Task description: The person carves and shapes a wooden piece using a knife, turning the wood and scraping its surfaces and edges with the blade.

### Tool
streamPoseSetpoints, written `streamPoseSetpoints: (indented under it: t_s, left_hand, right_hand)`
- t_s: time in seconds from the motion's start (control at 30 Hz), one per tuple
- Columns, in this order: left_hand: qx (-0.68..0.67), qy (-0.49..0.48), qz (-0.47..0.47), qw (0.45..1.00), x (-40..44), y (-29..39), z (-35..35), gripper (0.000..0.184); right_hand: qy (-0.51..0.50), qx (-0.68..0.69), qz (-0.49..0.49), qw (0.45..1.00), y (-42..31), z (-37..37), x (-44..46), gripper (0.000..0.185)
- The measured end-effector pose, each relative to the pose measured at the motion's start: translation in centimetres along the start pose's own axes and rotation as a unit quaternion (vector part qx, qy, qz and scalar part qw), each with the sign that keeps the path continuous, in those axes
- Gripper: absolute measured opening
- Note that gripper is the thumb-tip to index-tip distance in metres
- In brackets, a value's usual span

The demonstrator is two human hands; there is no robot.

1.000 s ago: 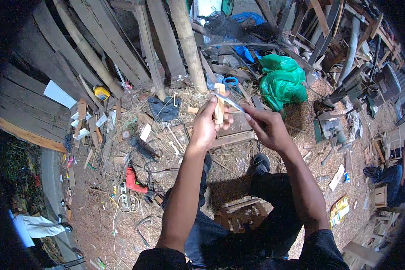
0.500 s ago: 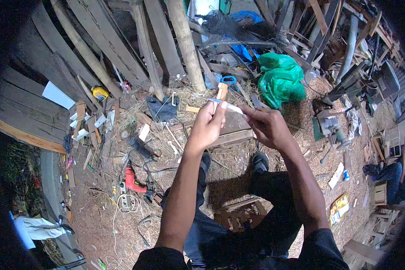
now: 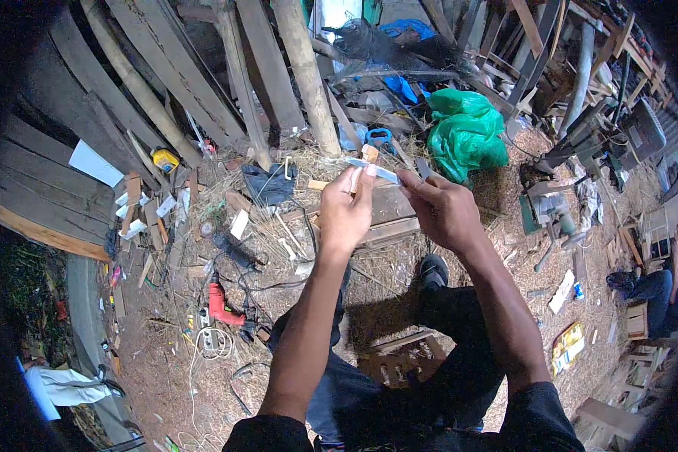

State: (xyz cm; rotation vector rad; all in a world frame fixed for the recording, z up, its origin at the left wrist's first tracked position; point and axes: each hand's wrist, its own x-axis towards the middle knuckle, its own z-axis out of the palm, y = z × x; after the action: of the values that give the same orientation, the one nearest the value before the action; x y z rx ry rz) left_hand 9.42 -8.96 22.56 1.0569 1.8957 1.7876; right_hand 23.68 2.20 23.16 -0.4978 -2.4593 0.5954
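Note:
A small light wooden piece (image 3: 369, 153) is held in my left hand (image 3: 345, 218), its top end sticking up past the thumb. Across it lies a thin pale strip (image 3: 384, 174), which looks like a blade or folded sandpaper; I cannot tell which. My right hand (image 3: 444, 212) pinches the right end of this strip, while my left thumb rests at its other end. Both hands are raised over a low wooden bench (image 3: 392, 230). Most of the wooden piece is hidden by my left fingers.
A red drill (image 3: 222, 305) lies on the ground at the left, near a white cord. Beyond the hands is a green plastic bag (image 3: 467, 135). A machine (image 3: 554, 215) stands at the right. One person sits far right, another stands lower left.
My left hand has turned, and less of the wooden piece shows. The strip has moved across it near my left thumb. My right hand has shifted slightly with it.

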Motion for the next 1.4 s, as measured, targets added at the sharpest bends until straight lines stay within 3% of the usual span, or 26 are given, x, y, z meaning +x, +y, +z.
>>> streamPoseSetpoints:
  t_s: [0.13,0.23,0.33,0.43,0.73,0.83,0.93,1.0,1.03,1.07,1.13,1.17,1.33,1.4]
  left_hand:
    - [0.008,0.043,0.024,0.999,0.1,-1.1,0.8,0.031]
    - [0.011,-0.006,-0.002,1.000,0.3,-1.6,0.4,0.032]
    - [-0.004,-0.071,-0.121,0.990,0.1,-0.7,-0.7,0.037]
    - [-0.127,-0.180,-0.109,0.969,0.1,-0.8,-1.6,0.031]
    - [0.072,-0.095,0.013,0.993,-0.2,-1.5,-0.9,0.035]
    - [0.030,-0.028,0.041,0.998,-0.5,-0.9,0.1,0.032]
    - [0.074,-0.016,-0.042,0.996,-0.5,0.3,0.5,0.031]
    - [0.004,-0.036,-0.011,0.999,0.0,-0.8,0.8,0.038]
    - [-0.031,-0.045,0.005,0.998,0.3,-1.2,1.0,0.041]
    - [-0.134,-0.078,-0.079,0.985,0.3,-1.7,0.6,0.045]
    - [-0.331,-0.139,-0.240,0.902,0.5,-0.4,-0.7,0.054]
    - [-0.362,-0.131,-0.273,0.882,0.3,0.3,-0.6,0.062]
    - [-0.488,-0.153,-0.268,0.816,0.9,-0.8,-1.9,0.051]
    - [-0.510,-0.167,-0.246,0.807,1.1,-1.1,-2.1,0.049]
  right_hand:
    - [0.024,0.005,0.004,1.000,0.0,0.4,0.0,0.040]
    - [0.011,0.032,-0.005,0.999,0.7,0.5,0.0,0.041]
    - [-0.019,0.092,-0.029,0.995,0.9,0.0,0.1,0.040]
    - [-0.055,0.122,-0.045,0.990,0.5,-0.9,0.2,0.037]
    - [-0.029,0.041,-0.052,0.997,0.6,-0.4,0.1,0.036]
    - [0.003,0.025,-0.037,0.999,0.2,-0.1,0.2,0.038]
    - [0.022,0.015,-0.002,1.000,0.5,0.4,0.1,0.042]
    - [0.018,0.011,0.002,1.000,0.6,0.5,0.1,0.039]
    - [-0.003,0.071,0.021,0.997,0.6,0.3,0.1,0.036]
    - [-0.024,0.130,0.040,0.990,0.5,-0.1,0.2,0.034]
    - [-0.031,0.211,0.072,0.974,0.6,-0.3,0.4,0.031]
    - [-0.019,0.232,0.086,0.969,1.0,0.0,0.4,0.030]
    - [0.091,0.254,0.065,0.961,2.3,1.7,0.6,0.030]
    - [0.066,0.236,0.094,0.965,2.1,1.4,0.6,0.031]
